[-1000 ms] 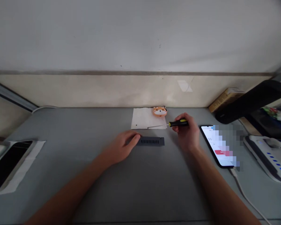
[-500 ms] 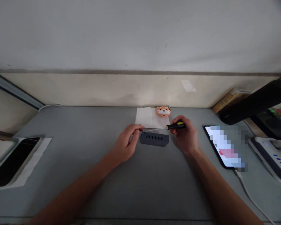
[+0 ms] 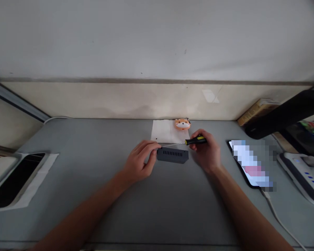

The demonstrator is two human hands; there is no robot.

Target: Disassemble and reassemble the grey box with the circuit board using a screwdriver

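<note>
A dark grey slotted box (image 3: 172, 155) sits on the grey desk between my hands, its row of vent slots facing up. My left hand (image 3: 142, 158) has its fingers and thumb closed on the box's left end. In my right hand (image 3: 208, 151) is a screwdriver (image 3: 197, 140) with a black and yellow handle. Its thin shaft points left, above the box's far edge, with the tip near my left fingertips. Behind the box lies a white paper sheet (image 3: 163, 130), and a tiny dark piece (image 3: 156, 138) rests on its near left corner.
An orange-and-white animal-face case (image 3: 182, 124) stands on the paper. To the right are a lit phone (image 3: 247, 167) with a white cable, a power strip (image 3: 300, 170), a black cylinder (image 3: 282, 115) and a book (image 3: 256, 111). A dark-faced device (image 3: 18, 179) lies at the left.
My left fingers have moved slightly down onto the box's left end. The tiny dark piece on the paper now shows clear of them. My right hand and the screwdriver are nearly still.
</note>
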